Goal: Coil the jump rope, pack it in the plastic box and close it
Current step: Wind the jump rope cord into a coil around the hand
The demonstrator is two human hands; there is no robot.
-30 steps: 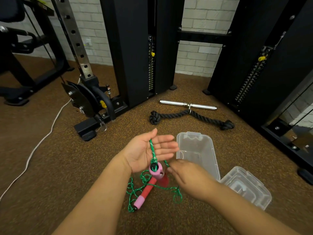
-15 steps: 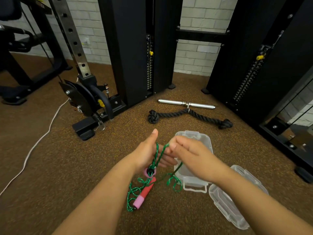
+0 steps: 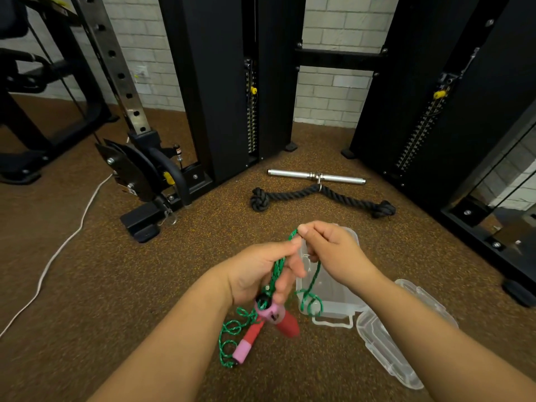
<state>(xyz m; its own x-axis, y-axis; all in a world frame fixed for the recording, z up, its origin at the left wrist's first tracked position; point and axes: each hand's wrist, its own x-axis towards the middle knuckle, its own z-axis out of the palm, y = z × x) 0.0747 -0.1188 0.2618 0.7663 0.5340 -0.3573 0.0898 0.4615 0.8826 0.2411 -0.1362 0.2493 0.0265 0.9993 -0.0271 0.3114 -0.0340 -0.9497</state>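
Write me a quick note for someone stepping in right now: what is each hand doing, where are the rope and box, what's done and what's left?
Left hand: its grip holds the green rope strands, one pink-and-red handle dangling just below it.
Right hand: pinches a rope loop above the box.
Second handle lies on the floor with loose rope around it.
Clear plastic box sits open on the floor with no rope packed inside; its lid lies to its right.
Done: coiling started, a few strands gathered.
Left: finish coiling, put rope and handles in the box, close the lid.
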